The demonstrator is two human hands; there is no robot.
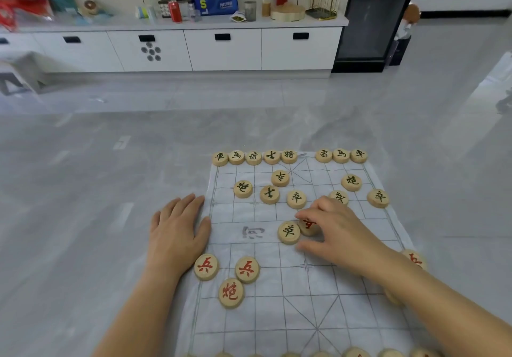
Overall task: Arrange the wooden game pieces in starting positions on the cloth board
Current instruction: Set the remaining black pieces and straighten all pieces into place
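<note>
A white cloth board [299, 295] with a grey grid lies on the floor. Round wooden pieces with black characters line its far edge [289, 155], and several more sit scattered just below them. Two red soldier pieces [206, 266] and a red cannon piece [230, 293] lie near the left edge. My right hand [340, 234] pinches a red-marked piece [308, 226] at the board's middle, touching a black-marked piece [288, 232]. My left hand [177, 232] rests flat on the floor and the cloth's left edge.
More pieces line the near edge of the cloth [357, 352], and one red piece [414, 258] shows behind my right forearm. White cabinets [221, 49] with clutter on top stand far back. A dark glass-door unit [371, 18] stands at the right.
</note>
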